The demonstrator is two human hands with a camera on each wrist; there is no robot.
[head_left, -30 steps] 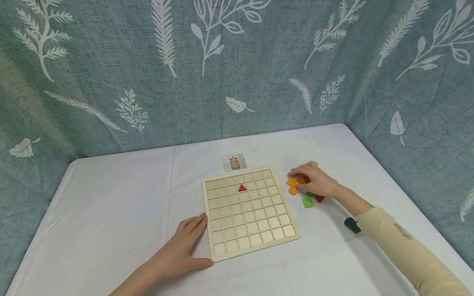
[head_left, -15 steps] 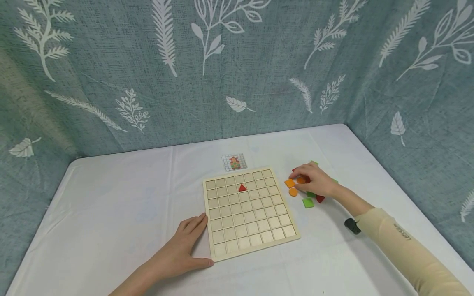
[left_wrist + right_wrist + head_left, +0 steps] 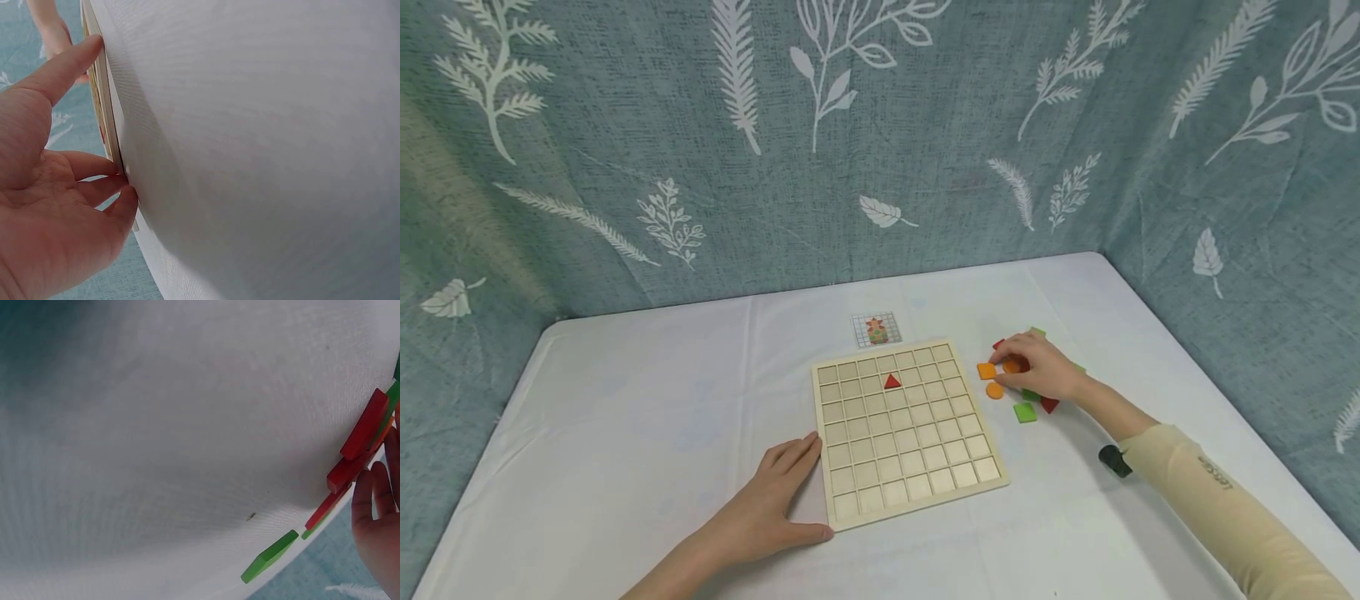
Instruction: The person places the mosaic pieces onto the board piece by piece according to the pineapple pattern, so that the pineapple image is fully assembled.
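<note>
My left hand lies with thumb and fingers spread along the left edge of a pale wooden grid board. In the left wrist view, its fingertips touch the side of the board. One red triangle tile sits in a cell near the board's top. Right of the board, the right hand reaches over loose tiles, thumb and index finger pinching an orange square tile at its right side. An orange round tile is partly under this hand, and another orange disc lies just below the thumb.
Above the board is a small pattern card. Green squares, such as a light green tile, and red pieces, including a red tile, lie around the right hand. A dark object shows beside the right sleeve. Patterned curtain borders the table.
The orange square has shifted slightly left and turned at the right fingertips, and the orange disc below has slid slightly down. The left hand and board have stayed in place.
</note>
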